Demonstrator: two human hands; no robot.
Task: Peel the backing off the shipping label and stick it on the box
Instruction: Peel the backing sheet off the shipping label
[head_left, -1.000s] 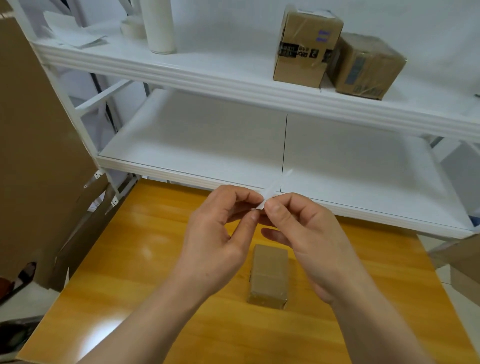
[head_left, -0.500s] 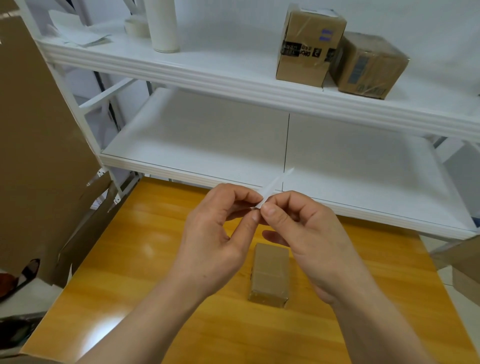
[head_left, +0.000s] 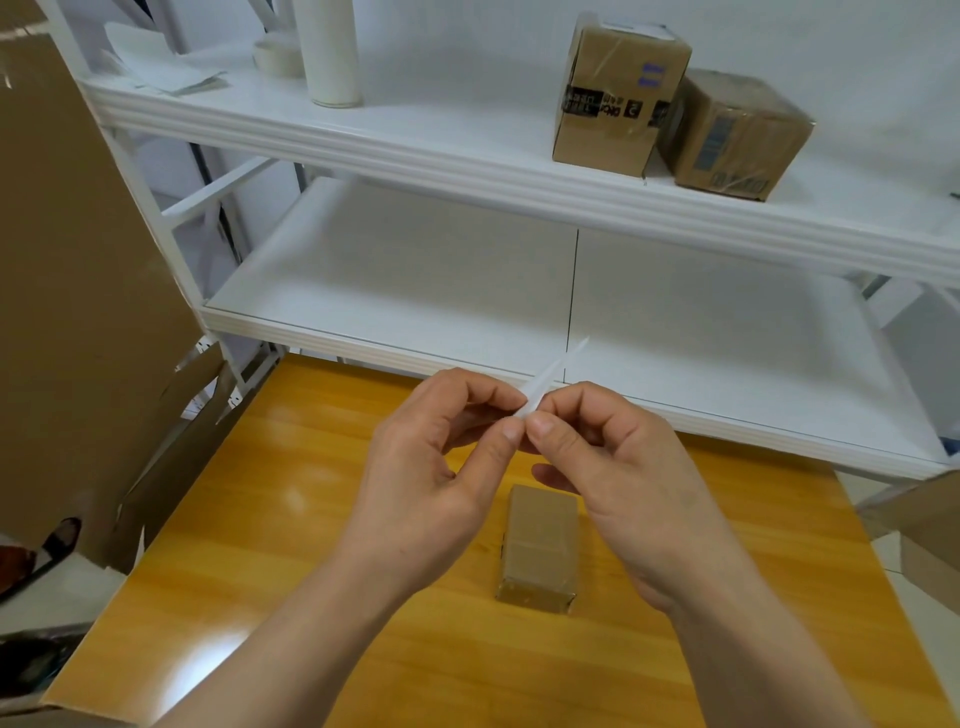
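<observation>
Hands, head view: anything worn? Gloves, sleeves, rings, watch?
Nothing worn. The left hand and right hand are bare: no gloves, rings or tape. No watch or band shows at either wrist. The left forearm and right forearm are bare down to the bottom edge of the frame, so no sleeve is in view. The thumbnails that show are short and unpainted.

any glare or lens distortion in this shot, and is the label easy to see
Head view: soft glare patches lie on the orange table toward its left side. Head view: the wide-angle lens bows the white shelf edges. Head view: the label, pinched edge-on between the left hand and right hand, nearly vanishes against the white shelf, while the box below looks sharp.
</observation>
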